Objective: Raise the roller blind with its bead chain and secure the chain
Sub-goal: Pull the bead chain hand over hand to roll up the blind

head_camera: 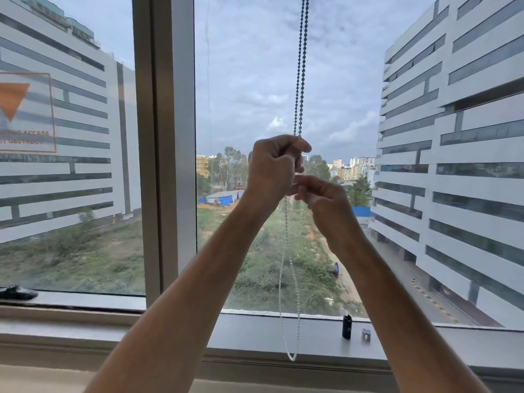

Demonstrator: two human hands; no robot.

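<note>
The bead chain (301,66) hangs as two strands from above the frame down the middle of the window. My left hand (273,168) grips both strands in a fist at about mid height. Just below and to the right, my right hand (320,197) pinches the chain between thumb and fingers. Under the hands the chain's loop (290,355) hangs slack, its bottom level with the sill's front edge. The roller blind itself is out of view above.
A grey window post (170,154) stands left of the chain. On the sill (255,333) sit a small black cylinder (346,326) and a small grey clip (366,334). A dark object (17,292) lies at the far left. An orange sticker (25,112) marks the left pane.
</note>
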